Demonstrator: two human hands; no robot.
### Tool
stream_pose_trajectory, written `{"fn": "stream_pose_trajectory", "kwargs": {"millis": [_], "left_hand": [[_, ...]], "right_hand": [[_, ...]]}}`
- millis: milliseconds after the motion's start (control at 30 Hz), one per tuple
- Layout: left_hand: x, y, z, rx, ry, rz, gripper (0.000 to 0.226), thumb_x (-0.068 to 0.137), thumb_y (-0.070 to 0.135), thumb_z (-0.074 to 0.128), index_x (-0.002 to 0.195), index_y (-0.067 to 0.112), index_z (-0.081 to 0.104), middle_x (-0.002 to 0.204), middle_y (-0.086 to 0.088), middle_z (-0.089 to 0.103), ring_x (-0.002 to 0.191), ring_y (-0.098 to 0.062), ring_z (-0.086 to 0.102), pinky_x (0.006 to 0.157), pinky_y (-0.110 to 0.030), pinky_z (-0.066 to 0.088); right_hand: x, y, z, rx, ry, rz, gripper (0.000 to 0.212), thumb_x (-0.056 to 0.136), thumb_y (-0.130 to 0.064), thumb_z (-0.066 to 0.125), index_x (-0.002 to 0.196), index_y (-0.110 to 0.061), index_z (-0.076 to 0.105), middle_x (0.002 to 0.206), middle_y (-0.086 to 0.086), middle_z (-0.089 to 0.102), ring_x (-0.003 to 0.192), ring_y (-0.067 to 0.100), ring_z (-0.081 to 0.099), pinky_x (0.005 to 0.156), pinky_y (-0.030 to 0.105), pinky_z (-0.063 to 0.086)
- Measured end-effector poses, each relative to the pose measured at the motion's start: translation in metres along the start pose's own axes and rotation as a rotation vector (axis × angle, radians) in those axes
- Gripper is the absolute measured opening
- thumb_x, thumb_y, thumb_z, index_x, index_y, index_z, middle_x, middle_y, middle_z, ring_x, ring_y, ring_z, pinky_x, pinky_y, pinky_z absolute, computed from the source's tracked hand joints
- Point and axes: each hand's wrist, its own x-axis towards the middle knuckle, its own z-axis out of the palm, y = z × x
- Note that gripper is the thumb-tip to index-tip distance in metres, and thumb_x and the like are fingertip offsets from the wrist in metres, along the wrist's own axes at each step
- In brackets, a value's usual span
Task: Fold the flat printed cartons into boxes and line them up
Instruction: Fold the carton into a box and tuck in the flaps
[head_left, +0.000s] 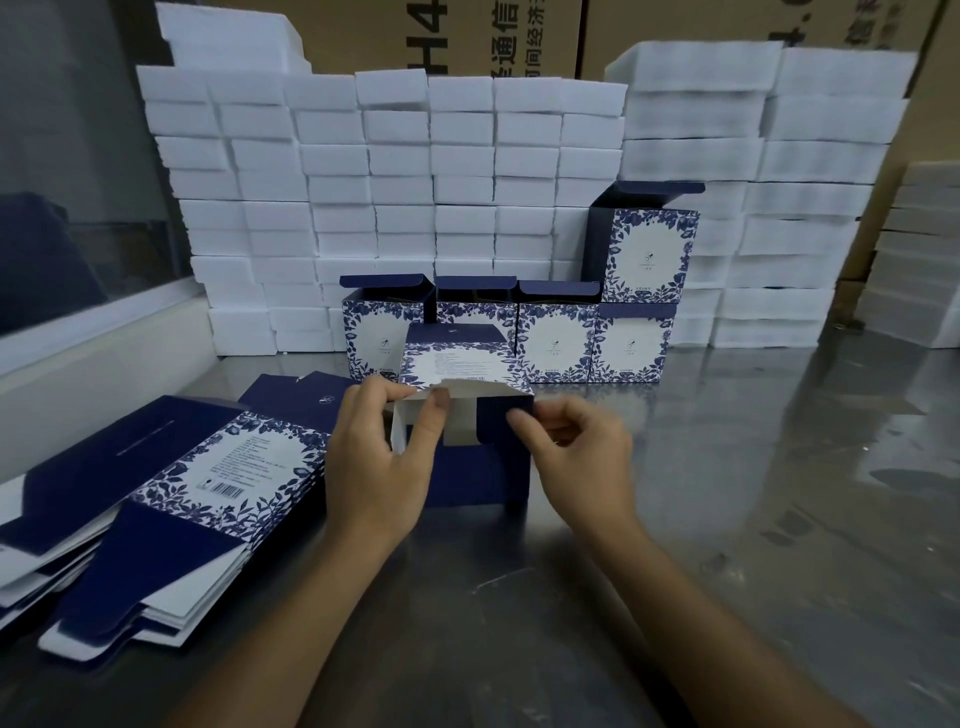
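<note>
The left hand (374, 457) and right hand (571, 452) each pinched flaps of the half-formed navy floral-print carton (457, 364), held above the steel table (727, 467); bare tabletop lay rightward.

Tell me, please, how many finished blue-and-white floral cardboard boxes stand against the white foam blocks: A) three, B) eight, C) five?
C: four finished blue-and-white floral cardboard boxes line up on the steel table, and a fifth sits on top at the right end.
</note>
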Motion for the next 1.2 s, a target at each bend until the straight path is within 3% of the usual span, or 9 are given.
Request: {"fn": "stream_pose_trajectory", "kwargs": {"millis": [233,433,600,800,933,1000,1100,1133,1200], "left_hand": [[0.000,0.000,-0.001,0.029,0.010,0.001,0.053,0.081,0.070,0.047,0.091,0.020,0.058,0.092,0.005,0.061,0.082,-0.008,0.057,0.067,-0.034,0.047],[0.001,0.000,-0.002,0.039,0.022,0.001,0.052,0.080,0.070,0.048,0.089,0.020,0.059,0.092,0.006,0.061,0.082,-0.005,0.056,0.067,-0.031,0.046],[0.001,0.000,-0.002,0.063,0.018,0.009,0.052,0.080,0.069,0.048,0.088,0.019,0.060,0.090,0.005,0.060,0.080,-0.006,0.055,0.066,-0.030,0.043],[0.001,-0.001,-0.001,0.093,0.010,0.026,0.047,0.082,0.067,0.050,0.089,0.021,0.060,0.089,0.007,0.058,0.080,-0.002,0.054,0.062,-0.021,0.038],[0.001,-0.002,-0.001,0.087,0.009,0.031,0.044,0.083,0.064,0.052,0.090,0.021,0.060,0.089,0.006,0.056,0.078,-0.003,0.054,0.062,-0.025,0.039],[0.001,-0.002,0.000,0.080,0.004,0.034,0.044,0.083,0.064,0.052,0.090,0.021,0.060,0.090,0.007,0.055,0.079,-0.003,0.054,0.063,-0.028,0.041],[-0.001,-0.002,0.001,0.067,-0.037,0.061,0.042,0.084,0.062,0.052,0.094,0.022,0.060,0.093,0.009,0.054,0.084,0.000,0.053,0.065,-0.022,0.040],[-0.001,-0.001,0.002,0.057,-0.064,0.070,0.041,0.085,0.062,0.052,0.096,0.023,0.059,0.095,0.010,0.054,0.086,0.001,0.053,0.066,-0.019,0.039],[-0.003,0.000,0.002,0.007,-0.120,0.086,0.042,0.087,0.062,0.044,0.100,0.024,0.058,0.097,0.010,0.054,0.089,0.001,0.053,0.069,-0.014,0.038]], "right_hand": [[0.000,0.008,-0.001,-0.135,-0.043,-0.004,0.020,0.087,-0.026,0.078,0.074,-0.013,0.072,0.065,-0.004,0.068,0.061,0.009,0.061,0.062,0.027,0.052],[0.000,0.017,0.002,-0.226,-0.144,0.053,0.014,0.085,-0.031,0.080,0.079,-0.020,0.074,0.066,-0.012,0.067,0.066,0.005,0.064,0.065,0.025,0.053],[0.001,0.023,0.002,-0.356,-0.195,0.072,0.022,0.085,-0.026,0.079,0.069,-0.026,0.063,0.062,-0.015,0.061,0.066,0.010,0.061,0.062,0.022,0.042],[-0.002,0.024,0.001,-0.364,-0.274,0.095,0.020,0.081,-0.020,0.082,0.076,-0.026,0.063,0.066,-0.013,0.063,0.073,0.014,0.065,0.070,0.027,0.053],[-0.001,0.025,-0.001,-0.377,-0.289,0.097,0.019,0.082,-0.020,0.081,0.087,-0.027,0.063,0.067,-0.013,0.064,0.073,0.011,0.064,0.074,0.028,0.053],[-0.003,0.025,0.000,-0.354,-0.286,0.093,0.034,0.085,-0.026,0.078,0.115,-0.028,0.061,0.079,-0.011,0.068,0.082,0.011,0.066,0.080,0.036,0.056],[-0.008,0.018,0.005,-0.108,-0.253,0.000,0.074,0.090,-0.043,0.070,0.150,-0.043,0.027,0.130,-0.011,0.057,0.115,0.009,0.059,0.092,0.033,0.054],[-0.009,0.014,0.007,-0.050,-0.219,-0.060,0.072,0.091,-0.050,0.064,0.150,-0.047,0.023,0.140,-0.015,0.047,0.124,0.002,0.051,0.096,0.023,0.050],[-0.009,0.007,0.008,-0.037,-0.126,-0.161,0.052,0.093,-0.056,0.053,0.142,-0.044,0.039,0.142,-0.017,0.041,0.130,-0.006,0.041,0.099,0.011,0.040]]}}
